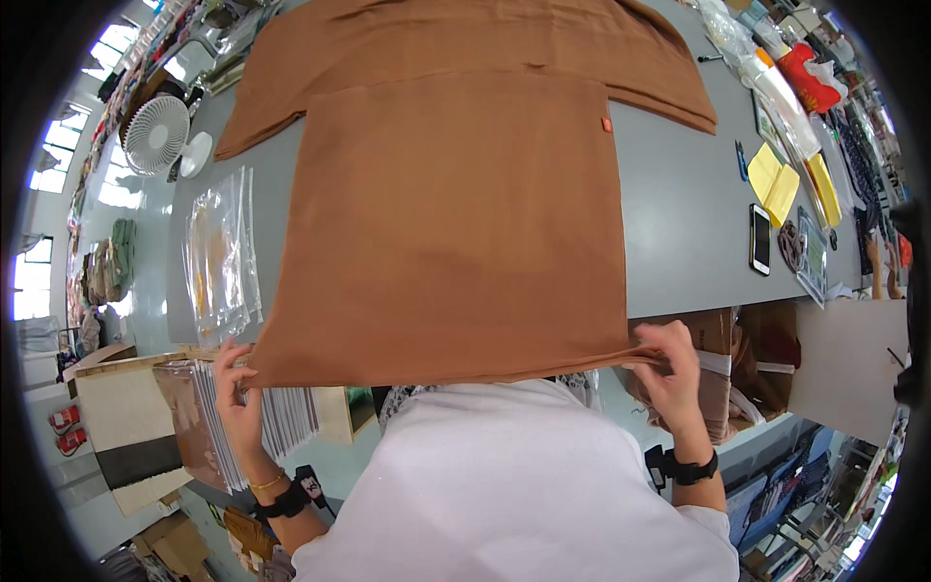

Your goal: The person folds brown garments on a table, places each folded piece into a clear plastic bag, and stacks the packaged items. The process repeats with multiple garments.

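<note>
A brown long-sleeved garment (458, 218) lies spread on the grey table (684, 211), its bottom hem towards me and overhanging the near edge. A small red tag (606, 125) sits on its right side seam. My left hand (236, 385) pinches the hem's left corner between thumb and fingers. At the right corner, my right hand (668, 367) grips the hem, its fingers slightly blurred. The hem is stretched between both hands, just in front of my white shirt. The upper end of the garment runs out of the picture.
Clear plastic bags (222, 254) and a white fan (156, 138) are on the left. On the right are a smartphone (759, 240), yellow paper (772, 182) and blue thread snips (741, 160). Below the table stand a box of packed bags (196, 429) and a cardboard box (713, 335).
</note>
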The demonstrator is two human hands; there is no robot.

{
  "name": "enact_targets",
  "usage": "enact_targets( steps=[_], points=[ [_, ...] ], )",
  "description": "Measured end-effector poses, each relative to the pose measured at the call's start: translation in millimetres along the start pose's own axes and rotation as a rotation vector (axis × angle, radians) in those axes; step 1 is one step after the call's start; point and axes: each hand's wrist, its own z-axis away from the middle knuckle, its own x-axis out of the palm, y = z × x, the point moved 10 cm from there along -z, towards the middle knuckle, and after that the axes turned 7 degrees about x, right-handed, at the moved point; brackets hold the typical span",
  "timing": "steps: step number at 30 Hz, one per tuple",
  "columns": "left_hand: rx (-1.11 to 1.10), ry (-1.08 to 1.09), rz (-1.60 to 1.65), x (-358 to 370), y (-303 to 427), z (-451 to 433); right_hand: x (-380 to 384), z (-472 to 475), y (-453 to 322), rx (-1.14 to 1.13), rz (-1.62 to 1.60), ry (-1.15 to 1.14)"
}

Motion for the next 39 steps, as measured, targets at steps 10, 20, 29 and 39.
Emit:
enact_targets(
  steps=[10,20,29,39],
  points=[
    [-0.530,-0.043,0.600,93.2,-145.9,-121.4,33.6,-122.2,72.0,0.374,-0.556,-0.049],
    [-0.497,-0.216,0.700,138.2,-131.2,-125.5,49.2,-130.9,85.8,0.512,-0.372,-0.070],
    [0.139,-0.304,-0.164,63.0,-80.4,-47.8,19.0,-79.4,19.4,0.032,0.204,0.015],
    [-0.419,-0.229,0.264,156.8,-203.6,-243.4,48.4,-326.2,87.3,0.164,0.398,0.164]
  ],
)
